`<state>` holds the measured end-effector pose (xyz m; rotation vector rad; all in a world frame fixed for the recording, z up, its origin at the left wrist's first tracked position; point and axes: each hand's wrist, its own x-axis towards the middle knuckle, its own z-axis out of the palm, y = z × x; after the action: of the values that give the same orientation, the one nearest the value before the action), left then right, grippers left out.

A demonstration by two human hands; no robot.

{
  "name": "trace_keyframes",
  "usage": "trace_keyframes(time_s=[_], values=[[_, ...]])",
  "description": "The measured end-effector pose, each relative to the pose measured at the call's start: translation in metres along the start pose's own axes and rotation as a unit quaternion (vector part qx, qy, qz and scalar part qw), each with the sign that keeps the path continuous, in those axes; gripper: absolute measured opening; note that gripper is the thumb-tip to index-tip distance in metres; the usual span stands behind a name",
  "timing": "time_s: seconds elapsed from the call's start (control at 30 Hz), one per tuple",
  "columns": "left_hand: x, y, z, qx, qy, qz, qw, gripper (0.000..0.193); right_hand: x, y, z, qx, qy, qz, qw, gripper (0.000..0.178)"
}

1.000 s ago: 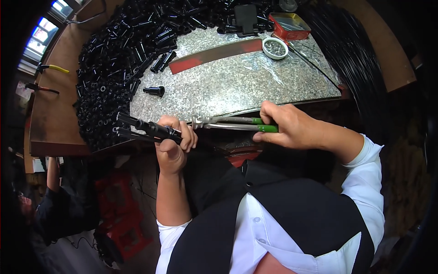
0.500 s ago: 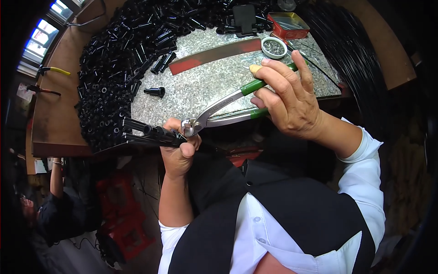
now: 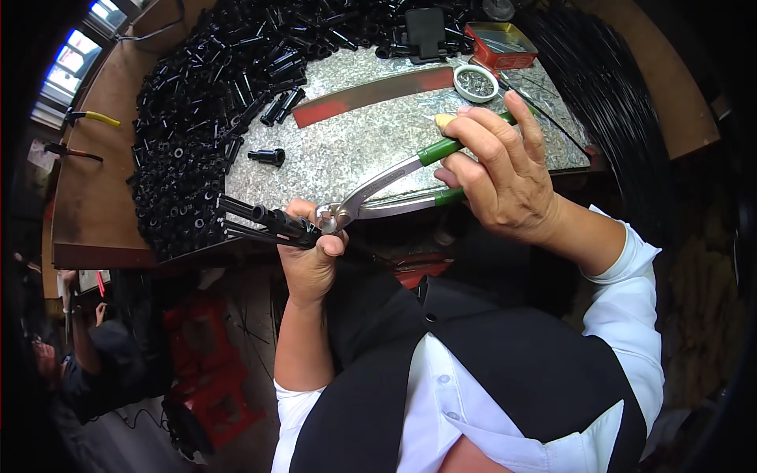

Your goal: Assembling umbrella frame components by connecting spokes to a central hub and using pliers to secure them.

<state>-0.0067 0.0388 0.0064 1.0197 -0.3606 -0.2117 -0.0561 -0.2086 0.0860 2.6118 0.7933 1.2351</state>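
Note:
In my right hand (image 3: pixel 505 169) is a pair of end-cutting pincers (image 3: pixel 378 185) with green handles, spread apart, the fingers around them. One finger of that hand wears a yellowish cover (image 3: pixel 443 121). The metal jaws of the pincers rest at the end of a bundle of thin black rods with a black tubular piece (image 3: pixel 288 226). My left hand (image 3: pixel 310 268) is closed around this bundle beside the jaws, its thumb on the near side. The rods point out to the left. Exactly what the jaws touch is hidden.
A big heap of black tubular parts (image 3: pixel 229 87) covers the bench's left and back. One tubular part (image 3: pixel 266 157) lies alone. Farther off are a curved metal strip (image 3: pixel 371 96), a white bowl of small metal bits (image 3: pixel 475 83), a red tin (image 3: pixel 501 46) and long black rods (image 3: pixel 603 87). A co-worker (image 3: pixel 110 366) sits at left.
The bundle in my left hand has tilted slightly and shifted a little right. The pincers stay at its end. At left, the co-worker's arms have moved.

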Motion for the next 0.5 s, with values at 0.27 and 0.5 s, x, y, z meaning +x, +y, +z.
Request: trace_keyframes(time_s=[0.27, 0.5], values=[[0.0004, -0.001, -0.0013, -0.004, 0.008, -0.004, 1.0, 0.054, 0.0012, -0.0027, -0.0005, 0.004, -0.029, 0.017, 0.999, 0.023], [0.0002, -0.0013, -0.0003, -0.016, 0.014, -0.011, 1.0, 0.054, 0.0001, -0.0043, 0.0039, -0.008, -0.024, 0.013, 1.0, 0.024]])
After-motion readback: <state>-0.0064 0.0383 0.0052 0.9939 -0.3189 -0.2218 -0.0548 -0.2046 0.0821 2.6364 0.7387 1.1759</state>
